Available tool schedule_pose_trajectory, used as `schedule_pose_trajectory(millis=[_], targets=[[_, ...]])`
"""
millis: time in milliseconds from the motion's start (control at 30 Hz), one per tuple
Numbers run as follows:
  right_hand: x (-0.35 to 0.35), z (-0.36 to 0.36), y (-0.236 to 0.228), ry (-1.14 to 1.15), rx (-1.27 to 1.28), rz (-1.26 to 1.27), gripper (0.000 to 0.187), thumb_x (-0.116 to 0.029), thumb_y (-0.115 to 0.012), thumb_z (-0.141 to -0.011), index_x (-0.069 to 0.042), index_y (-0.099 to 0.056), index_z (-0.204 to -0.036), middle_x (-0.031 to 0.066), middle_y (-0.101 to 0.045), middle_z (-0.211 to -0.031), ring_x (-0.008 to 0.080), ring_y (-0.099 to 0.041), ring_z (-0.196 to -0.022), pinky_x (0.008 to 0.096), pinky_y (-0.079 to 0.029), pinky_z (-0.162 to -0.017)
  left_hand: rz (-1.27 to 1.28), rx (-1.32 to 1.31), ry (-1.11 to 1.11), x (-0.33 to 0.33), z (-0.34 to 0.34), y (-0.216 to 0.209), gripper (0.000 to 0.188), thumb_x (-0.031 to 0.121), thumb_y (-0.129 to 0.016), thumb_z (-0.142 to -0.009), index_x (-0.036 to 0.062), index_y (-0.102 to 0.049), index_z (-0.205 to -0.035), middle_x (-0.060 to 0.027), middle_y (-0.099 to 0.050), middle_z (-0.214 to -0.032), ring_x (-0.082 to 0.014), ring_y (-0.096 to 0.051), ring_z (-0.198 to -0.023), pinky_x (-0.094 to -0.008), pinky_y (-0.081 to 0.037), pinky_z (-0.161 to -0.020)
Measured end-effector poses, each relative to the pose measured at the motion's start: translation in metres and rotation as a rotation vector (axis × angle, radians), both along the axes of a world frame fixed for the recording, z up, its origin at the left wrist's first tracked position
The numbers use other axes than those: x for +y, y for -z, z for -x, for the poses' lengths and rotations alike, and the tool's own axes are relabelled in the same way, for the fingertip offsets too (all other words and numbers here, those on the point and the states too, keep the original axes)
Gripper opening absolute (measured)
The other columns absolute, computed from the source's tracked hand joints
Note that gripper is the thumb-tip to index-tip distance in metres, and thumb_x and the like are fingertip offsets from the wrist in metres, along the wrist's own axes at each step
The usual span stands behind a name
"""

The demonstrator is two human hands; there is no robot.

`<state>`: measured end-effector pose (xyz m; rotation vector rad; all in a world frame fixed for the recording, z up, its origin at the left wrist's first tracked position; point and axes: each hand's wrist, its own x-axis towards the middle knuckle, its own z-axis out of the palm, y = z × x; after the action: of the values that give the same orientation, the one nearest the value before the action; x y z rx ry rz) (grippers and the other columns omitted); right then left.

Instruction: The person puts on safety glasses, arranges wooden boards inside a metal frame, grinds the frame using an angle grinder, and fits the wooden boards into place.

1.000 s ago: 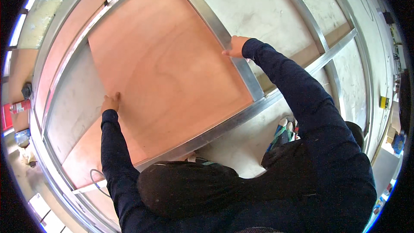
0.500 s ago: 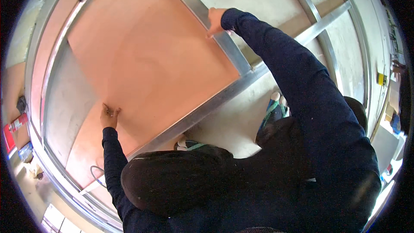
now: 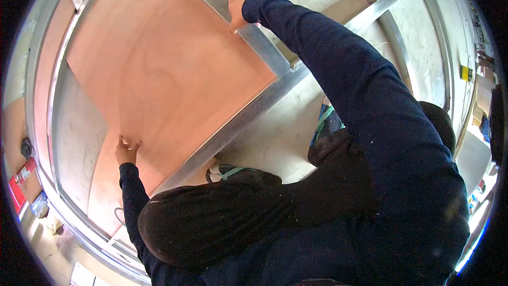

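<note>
A pinkish-brown thin wooden panel [image 3: 159, 58] lies within a silvery metal frame, in front of me. At the far side my right hand [image 3: 237, 13] is wrapped round a frame bar [image 3: 262, 47] beside the panel, its fingertips partly hidden. Over the panel's near left part is my left hand [image 3: 127, 151]. Its thumb stands apart from its bent fingers, and I make out nothing held between them.
More frame bars [image 3: 383, 5] cross pale floor at the right. My shoe [image 3: 235, 172] is by the near rail [image 3: 227, 130], inside which a thin cable loop [image 3: 119, 214] shows at lower left. Red objects [image 3: 21, 185] lie outside the frame at far left; a yellow item [image 3: 465, 73] is at right.
The view has shifted, so frame and panel appear further left. My right hand stays on the bar. My left hand remains over the panel, its fingers now turned slightly differently.
</note>
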<state>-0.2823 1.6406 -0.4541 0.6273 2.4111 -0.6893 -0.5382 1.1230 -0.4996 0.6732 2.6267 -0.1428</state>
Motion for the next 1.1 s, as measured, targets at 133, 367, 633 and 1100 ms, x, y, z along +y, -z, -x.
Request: schedule_pose_trajectory(millis=[133, 367, 633, 1100], targets=[[-0.004, 0.006, 0.013, -0.031, -0.062, -0.069, 0.082, -0.04, -0.072, -0.061, 0.018, -0.034, -0.106, 0.025, -0.061, -0.079, 0.0294, -0.063, -0.059, 0.0366, -0.051, -0.048, -0.18, -0.033, -0.042, -0.028, -0.021, 0.008, 0.074, 0.025, -0.083, -0.056, -0.0033, -0.048, -0.114, -0.0121, -0.063, -0.079, -0.0231, -0.061, -0.072, -0.0331, -0.049, -0.067], [0.03, 0.008, 0.053, -0.303, 0.0, -0.2, 0.074, -0.063, -0.061, -0.061, 0.007, -0.064, -0.083, 0.0316, -0.059, -0.086, 0.0405, -0.058, -0.082, 0.0415, -0.046, -0.076, -0.23, -0.009, -0.16, -0.034, -0.032, 0.01, 0.054, 0.022, -0.083, -0.055, 0.0026, -0.052, -0.094, -0.01, -0.062, -0.079, -0.0235, -0.061, -0.075, -0.0329, -0.048, -0.069], [0.024, 0.013, 0.054, -0.277, -0.048, -0.236, 0.074, -0.066, -0.06, -0.058, 0.006, -0.065, -0.076, 0.032, -0.059, -0.082, 0.04, -0.059, -0.08, 0.0402, -0.047, -0.077, -0.118, -0.047, 0.048, -0.027, -0.042, -0.012, 0.053, 0.023, -0.082, -0.055, 0.0043, -0.051, -0.092, -0.0127, -0.062, -0.082, -0.0267, -0.061, -0.078, -0.0333, -0.048, -0.068], [0.018, 0.013, 0.031, -0.163, 0.005, -0.224, 0.099, -0.052, -0.072, -0.056, 0.022, -0.039, -0.113, 0.034, -0.055, -0.101, 0.0375, -0.059, -0.093, 0.0362, -0.047, -0.08, -0.186, -0.079, -0.061, -0.028, -0.043, -0.008, 0.062, 0.017, -0.084, -0.049, 0.0046, -0.049, -0.098, -0.0093, -0.063, -0.077, -0.0251, -0.061, -0.074, -0.0346, -0.047, -0.066]])
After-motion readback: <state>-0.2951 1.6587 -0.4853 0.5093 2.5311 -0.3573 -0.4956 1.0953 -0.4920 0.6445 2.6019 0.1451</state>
